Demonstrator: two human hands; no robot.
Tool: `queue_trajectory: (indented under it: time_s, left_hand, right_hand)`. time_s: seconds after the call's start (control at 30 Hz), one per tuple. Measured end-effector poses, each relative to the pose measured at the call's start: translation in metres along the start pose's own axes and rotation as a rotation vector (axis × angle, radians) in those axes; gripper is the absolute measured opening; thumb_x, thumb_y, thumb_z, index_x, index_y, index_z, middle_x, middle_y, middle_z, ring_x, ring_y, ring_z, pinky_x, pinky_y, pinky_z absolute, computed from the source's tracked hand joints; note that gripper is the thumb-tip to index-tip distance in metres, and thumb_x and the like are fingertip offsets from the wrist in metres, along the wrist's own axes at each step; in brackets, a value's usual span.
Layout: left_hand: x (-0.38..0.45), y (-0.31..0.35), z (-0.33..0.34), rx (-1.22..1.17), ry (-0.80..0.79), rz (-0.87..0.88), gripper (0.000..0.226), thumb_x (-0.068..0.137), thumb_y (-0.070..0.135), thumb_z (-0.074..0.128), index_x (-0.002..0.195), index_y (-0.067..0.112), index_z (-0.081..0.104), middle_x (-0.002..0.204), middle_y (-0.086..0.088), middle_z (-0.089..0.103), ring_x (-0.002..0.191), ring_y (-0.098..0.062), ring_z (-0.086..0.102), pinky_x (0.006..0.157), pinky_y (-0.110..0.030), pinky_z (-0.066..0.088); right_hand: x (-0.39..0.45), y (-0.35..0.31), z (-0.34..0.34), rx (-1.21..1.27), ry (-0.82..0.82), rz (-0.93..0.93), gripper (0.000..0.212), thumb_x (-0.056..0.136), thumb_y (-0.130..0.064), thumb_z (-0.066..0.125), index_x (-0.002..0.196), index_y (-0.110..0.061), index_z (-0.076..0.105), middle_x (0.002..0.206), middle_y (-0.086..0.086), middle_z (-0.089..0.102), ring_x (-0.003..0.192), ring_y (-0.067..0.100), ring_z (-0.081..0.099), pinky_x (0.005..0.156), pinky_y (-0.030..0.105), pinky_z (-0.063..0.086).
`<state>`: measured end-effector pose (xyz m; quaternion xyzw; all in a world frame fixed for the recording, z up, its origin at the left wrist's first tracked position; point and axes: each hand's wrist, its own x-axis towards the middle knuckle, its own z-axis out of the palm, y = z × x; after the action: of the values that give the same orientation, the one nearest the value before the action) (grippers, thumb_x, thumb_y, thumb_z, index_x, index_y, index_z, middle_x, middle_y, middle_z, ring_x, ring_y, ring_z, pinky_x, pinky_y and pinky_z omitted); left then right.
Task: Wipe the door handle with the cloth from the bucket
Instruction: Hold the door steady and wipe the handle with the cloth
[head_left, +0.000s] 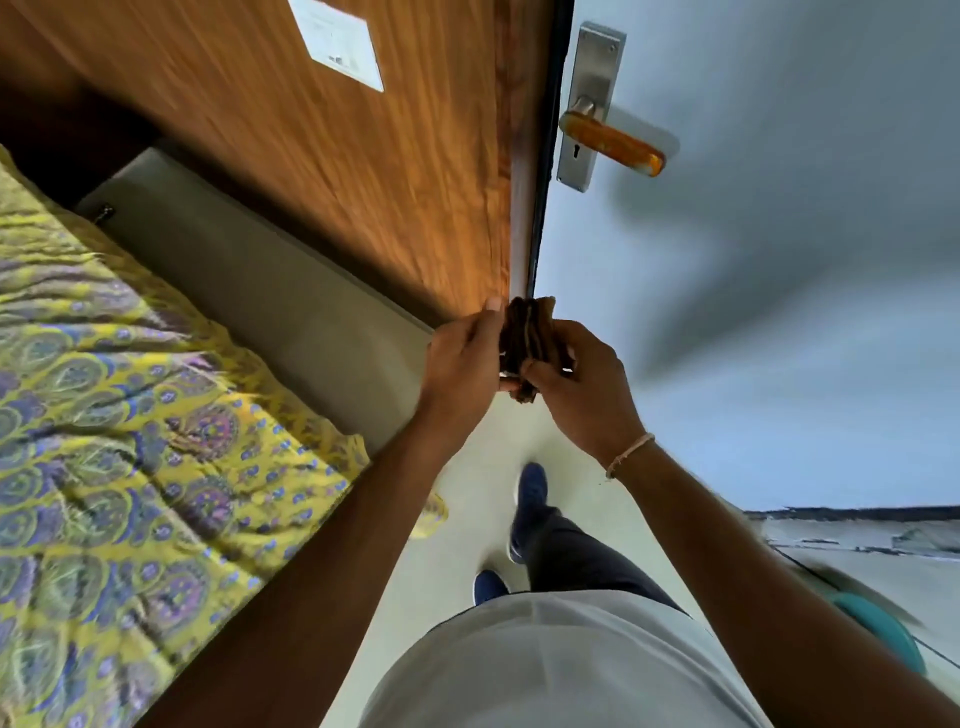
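A dark brown folded cloth (529, 332) is held between both my hands at chest height, in the middle of the view. My left hand (462, 358) grips its left side and my right hand (582, 384) grips its right side and bottom. The door handle (613, 143) is an orange lever on a steel plate (589, 104), mounted on a pale blue-white door (753, 260) above and to the right of my hands. The cloth is well below the handle and apart from it. A teal bucket (878, 629) shows partly at the lower right.
A wooden door or panel (337, 171) with a white notice (337, 41) stands to the left of the pale door. A bed with a yellow patterned cover (130, 441) fills the left side. My feet in blue shoes (530, 504) stand on the light floor.
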<state>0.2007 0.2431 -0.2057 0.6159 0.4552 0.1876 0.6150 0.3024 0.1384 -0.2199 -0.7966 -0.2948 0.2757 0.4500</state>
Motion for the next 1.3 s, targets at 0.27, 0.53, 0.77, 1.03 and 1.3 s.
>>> queue_trajectory:
  time_s: [0.27, 0.53, 0.77, 1.03, 1.3]
  left_hand:
    - [0.105, 0.035, -0.001, -0.052, -0.112, -0.100, 0.070, 0.116, 0.057, 0.029, 0.130, 0.007, 0.076, 0.117, -0.010, 0.082, 0.098, -0.016, 0.083, 0.076, -0.029, 0.069]
    - [0.165, 0.063, -0.016, 0.008, -0.194, -0.112, 0.072, 0.116, 0.058, 0.015, 0.111, 0.023, 0.078, 0.103, 0.004, 0.079, 0.090, -0.004, 0.077, 0.078, -0.021, 0.065]
    - [0.220, 0.054, -0.017, 0.074, -0.332, -0.169, 0.082, 0.111, 0.070, 0.014, 0.100, 0.026, 0.082, 0.098, 0.002, 0.085, 0.096, -0.013, 0.082, 0.092, -0.034, 0.068]
    - [0.271, 0.051, -0.043, 0.378, -0.435, 0.230, 0.042, 0.112, 0.048, 0.053, 0.084, 0.027, 0.077, 0.082, -0.002, 0.081, 0.081, -0.017, 0.080, 0.080, -0.048, 0.068]
    - [0.268, 0.086, -0.056, 0.355, -0.555, 0.515, 0.023, 0.111, 0.030, 0.063, 0.103, 0.015, 0.079, 0.084, 0.014, 0.077, 0.082, 0.002, 0.076, 0.066, -0.016, 0.059]
  right_hand:
    - [0.122, -0.017, 0.001, 0.214, -0.042, 0.155, 0.067, 0.078, -0.061, 0.082, 0.107, -0.004, 0.060, 0.100, 0.016, 0.073, 0.097, 0.036, 0.075, 0.089, 0.058, 0.064]
    - [0.177, -0.038, 0.010, 0.401, -0.053, 0.244, 0.049, 0.092, -0.040, 0.083, 0.130, -0.014, 0.067, 0.114, 0.000, 0.079, 0.105, 0.018, 0.078, 0.101, 0.044, 0.063]
    - [0.200, -0.020, 0.037, 0.752, 0.137, 0.477, 0.072, 0.070, -0.050, 0.094, 0.128, -0.013, 0.074, 0.121, 0.018, 0.079, 0.110, 0.044, 0.076, 0.098, 0.059, 0.061]
    - [0.191, -0.032, 0.074, 1.129, 0.487, 0.668, 0.076, 0.068, -0.020, 0.072, 0.139, 0.006, 0.062, 0.131, 0.038, 0.066, 0.086, 0.043, 0.070, 0.062, 0.039, 0.058]
    - [0.186, -0.077, 0.085, 1.368, 0.542, 0.542, 0.049, 0.101, -0.010, 0.059, 0.148, 0.003, 0.057, 0.132, 0.029, 0.068, 0.107, 0.037, 0.070, 0.098, 0.051, 0.056]
